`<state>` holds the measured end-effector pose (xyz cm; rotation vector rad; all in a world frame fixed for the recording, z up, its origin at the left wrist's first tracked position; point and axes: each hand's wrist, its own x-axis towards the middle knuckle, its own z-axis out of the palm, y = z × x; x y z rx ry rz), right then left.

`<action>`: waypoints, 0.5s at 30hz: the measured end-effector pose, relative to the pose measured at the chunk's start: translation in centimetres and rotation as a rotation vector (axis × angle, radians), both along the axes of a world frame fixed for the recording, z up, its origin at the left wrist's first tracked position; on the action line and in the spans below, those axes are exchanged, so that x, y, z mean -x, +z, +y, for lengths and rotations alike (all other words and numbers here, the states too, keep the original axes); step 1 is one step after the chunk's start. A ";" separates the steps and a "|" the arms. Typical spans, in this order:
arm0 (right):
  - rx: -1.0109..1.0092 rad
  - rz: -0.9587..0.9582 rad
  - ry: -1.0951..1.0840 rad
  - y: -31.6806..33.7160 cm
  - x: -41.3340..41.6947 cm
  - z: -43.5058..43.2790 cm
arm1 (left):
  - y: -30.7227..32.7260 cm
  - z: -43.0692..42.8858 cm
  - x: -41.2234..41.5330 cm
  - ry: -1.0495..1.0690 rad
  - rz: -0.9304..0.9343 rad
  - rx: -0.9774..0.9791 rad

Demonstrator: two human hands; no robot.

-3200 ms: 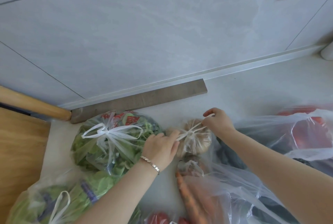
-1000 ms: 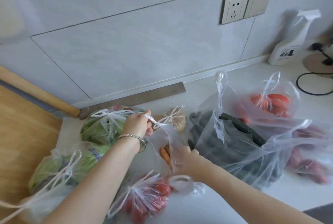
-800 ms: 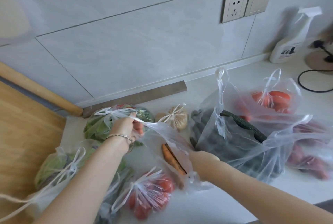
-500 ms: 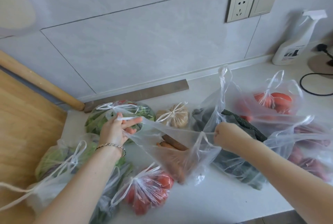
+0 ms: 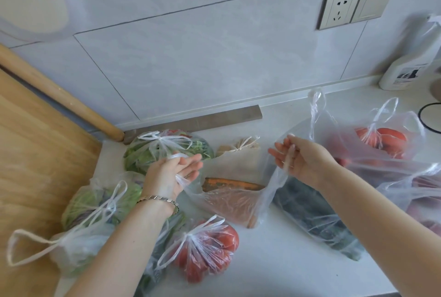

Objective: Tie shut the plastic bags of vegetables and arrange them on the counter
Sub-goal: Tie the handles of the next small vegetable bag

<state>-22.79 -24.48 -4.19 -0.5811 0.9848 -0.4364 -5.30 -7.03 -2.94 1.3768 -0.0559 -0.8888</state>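
Observation:
A clear bag of carrots (image 5: 233,199) hangs between my hands above the white counter (image 5: 274,261). My left hand (image 5: 170,173) holds its left handle, looped over the fingers. My right hand (image 5: 301,158) grips its right handle. The bag's mouth is pulled wide and is untied. Tied bags lie around it: leafy greens (image 5: 164,148) at the back left, a small brown bundle (image 5: 238,147), another greens bag (image 5: 100,201) at the left and tomatoes (image 5: 207,249) in front. An untied bag of dark cucumbers (image 5: 315,215) lies under my right forearm.
Untied bags with tomatoes (image 5: 381,139) and reddish vegetables (image 5: 422,201) stand at the right. A wooden board (image 5: 35,165) and a rolling pin (image 5: 59,96) lie at the left. A spray bottle (image 5: 410,62), a black cable (image 5: 427,115) and a wall socket (image 5: 341,8) are at the back right.
My hands have drawn the carrot bag's handles further apart and upward. The left hand's fingers have spread, and the right hand has moved right and up.

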 end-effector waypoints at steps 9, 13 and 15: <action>0.653 -0.048 0.483 4.3 -1.8 3.7 | 2.1 -0.6 2.5 -0.270 -0.222 -0.104; 0.826 0.115 0.704 3.2 -2.2 4.1 | 0.5 -0.7 4.2 -0.496 -0.280 -0.120; 0.842 0.135 0.810 2.3 -2.3 4.5 | 0.0 -1.0 4.5 -0.591 -0.361 -0.108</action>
